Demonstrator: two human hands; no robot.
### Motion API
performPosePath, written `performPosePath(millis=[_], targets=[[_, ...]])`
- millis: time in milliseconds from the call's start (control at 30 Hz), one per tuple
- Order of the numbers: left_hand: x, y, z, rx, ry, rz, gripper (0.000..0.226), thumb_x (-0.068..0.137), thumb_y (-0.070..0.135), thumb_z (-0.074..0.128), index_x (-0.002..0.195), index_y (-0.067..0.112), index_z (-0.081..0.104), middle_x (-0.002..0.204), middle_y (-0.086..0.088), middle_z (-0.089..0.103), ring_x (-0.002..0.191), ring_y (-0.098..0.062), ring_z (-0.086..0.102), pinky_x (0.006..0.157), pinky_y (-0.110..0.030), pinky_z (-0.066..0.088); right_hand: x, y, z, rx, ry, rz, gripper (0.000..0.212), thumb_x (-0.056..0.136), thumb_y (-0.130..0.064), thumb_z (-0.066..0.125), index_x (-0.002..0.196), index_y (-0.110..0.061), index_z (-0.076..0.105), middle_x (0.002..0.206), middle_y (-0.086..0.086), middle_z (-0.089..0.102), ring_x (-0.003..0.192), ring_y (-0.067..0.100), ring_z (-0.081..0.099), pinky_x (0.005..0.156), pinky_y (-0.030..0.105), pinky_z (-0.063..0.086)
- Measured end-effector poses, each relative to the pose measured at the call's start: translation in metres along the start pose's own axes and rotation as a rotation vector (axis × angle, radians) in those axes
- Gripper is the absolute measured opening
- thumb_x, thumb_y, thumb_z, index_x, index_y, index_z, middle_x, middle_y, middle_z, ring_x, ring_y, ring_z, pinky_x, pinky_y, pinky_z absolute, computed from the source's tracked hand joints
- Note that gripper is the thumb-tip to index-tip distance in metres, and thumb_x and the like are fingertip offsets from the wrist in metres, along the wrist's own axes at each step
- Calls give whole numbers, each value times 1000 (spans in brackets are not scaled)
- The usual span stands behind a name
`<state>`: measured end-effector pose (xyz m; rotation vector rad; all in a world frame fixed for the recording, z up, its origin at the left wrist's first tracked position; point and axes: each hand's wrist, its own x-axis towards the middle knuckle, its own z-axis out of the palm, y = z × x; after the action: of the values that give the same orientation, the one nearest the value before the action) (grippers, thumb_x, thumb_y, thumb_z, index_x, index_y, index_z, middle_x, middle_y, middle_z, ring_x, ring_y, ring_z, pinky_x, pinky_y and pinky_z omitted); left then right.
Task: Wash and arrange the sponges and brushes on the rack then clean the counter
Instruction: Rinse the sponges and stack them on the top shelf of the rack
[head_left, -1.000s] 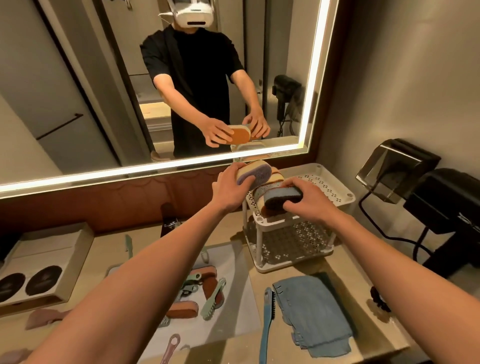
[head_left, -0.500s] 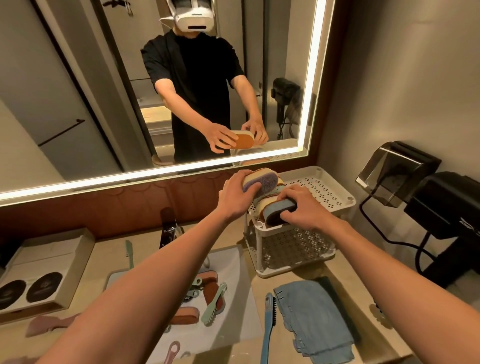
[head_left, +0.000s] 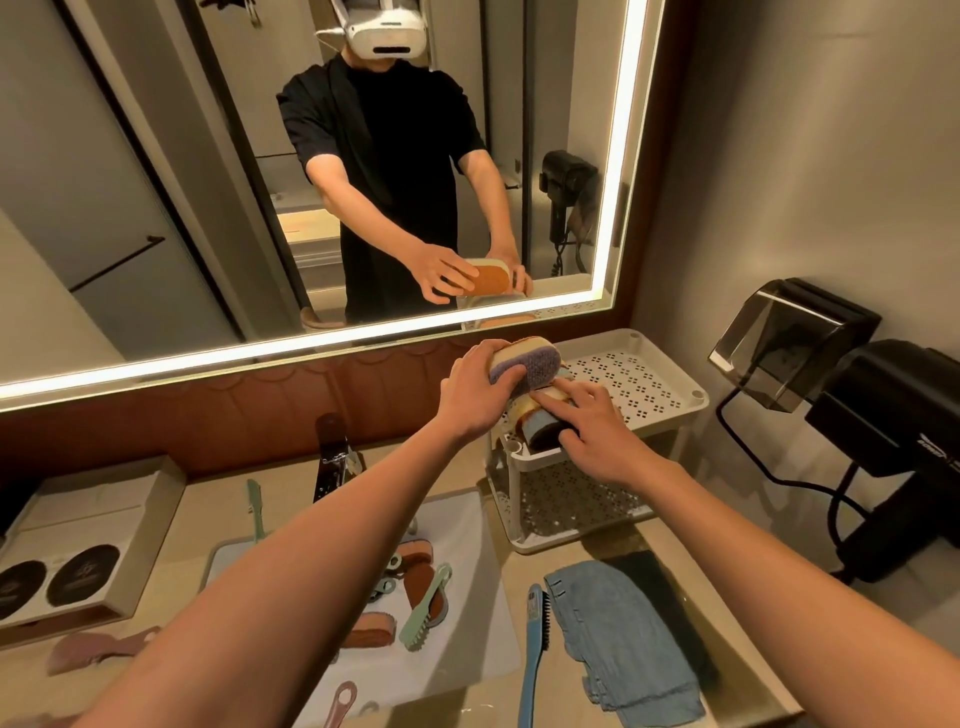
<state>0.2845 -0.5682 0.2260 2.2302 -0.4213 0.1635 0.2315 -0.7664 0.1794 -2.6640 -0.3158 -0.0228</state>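
My left hand (head_left: 475, 392) grips a purple-faced sponge (head_left: 530, 366) over the left end of the white two-tier rack (head_left: 654, 387). Below it, other sponges stand on edge on the top tier, the nearest one dark blue (head_left: 543, 434). My right hand (head_left: 597, 434) rests on these with straight fingers. In the white sink (head_left: 462, 525) lie brown sponges (head_left: 421, 574), a green brush (head_left: 426, 608) and a pink brush (head_left: 340, 701). A blue brush (head_left: 532, 660) lies on the counter beside a folded blue cloth (head_left: 623, 644).
A dark faucet (head_left: 332, 457) stands behind the sink. A box with two dark discs (head_left: 78, 556) sits at the left. A green-handled tool (head_left: 254, 506) and a pink scraper (head_left: 98, 647) lie on the counter. Black wall appliances with cords (head_left: 883, 431) hang at right.
My right hand has opened from gripping the dark blue sponge to lying on the standing sponges. My left hand has brought the purple sponge slightly right, over them.
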Motion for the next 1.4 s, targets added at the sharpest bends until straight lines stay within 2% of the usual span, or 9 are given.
performPosePath(millis=[167,367,467,600,700,800,933,1233,1400], targets=[[2,-1,8,4,8,-2,39,97,43,57,133,26,54,128,1,60,117,-23,55,101,-54,45,-1,2,11,-137,-23,-32,65,101,-25,40,157,-43,11,167,-8,-6,151,19,-9,123,54,11],[10,3,16,34,45,30,40,97,44,57,133,28,54,128,3,61,117,-22,55,100,-53,45,0,0,4,-150,-56,-45,65,99,-32,40,158,-34,14,167,-3,0,153,22,-6,124,52,11],[17,3,20,115,58,46,39,97,46,54,134,32,52,132,5,59,120,-22,49,98,-46,37,0,-3,-5,105,54,-11,59,94,-33,48,152,-31,36,161,-4,28,146,16,23,122,44,25],[27,10,26,172,58,56,37,99,40,54,135,34,52,137,4,56,120,-24,44,89,-37,25,4,-3,-19,395,222,97,36,90,-36,51,126,-42,54,125,-16,57,112,3,55,90,26,49],[36,17,33,117,35,70,38,99,33,56,136,28,53,138,1,56,124,-26,44,99,-39,30,15,3,-29,301,433,85,23,91,-28,54,112,-35,50,118,-15,47,111,7,48,89,28,45],[46,26,41,70,3,88,38,98,28,59,135,21,54,135,-1,58,124,-26,46,104,-39,31,28,8,-38,172,577,26,40,88,-17,61,124,-29,45,130,-5,36,122,13,34,100,29,38],[57,35,55,26,-10,75,33,95,27,60,127,19,56,125,-2,62,115,-26,50,95,-43,39,45,13,-44,83,469,12,60,91,-21,64,143,-35,39,147,-4,30,140,20,24,109,36,37],[82,43,71,-56,-46,36,23,95,18,58,117,14,57,103,3,59,79,-2,50,63,-13,37,69,35,-50,-114,428,91,59,91,-28,65,142,-40,40,145,-2,33,135,26,27,109,49,39],[85,37,80,-67,-58,10,34,98,27,57,128,13,50,120,-6,57,107,-21,54,86,-31,42,80,41,-52,-101,488,82,48,91,-14,65,129,-37,49,135,-1,37,129,24,32,104,45,40]])
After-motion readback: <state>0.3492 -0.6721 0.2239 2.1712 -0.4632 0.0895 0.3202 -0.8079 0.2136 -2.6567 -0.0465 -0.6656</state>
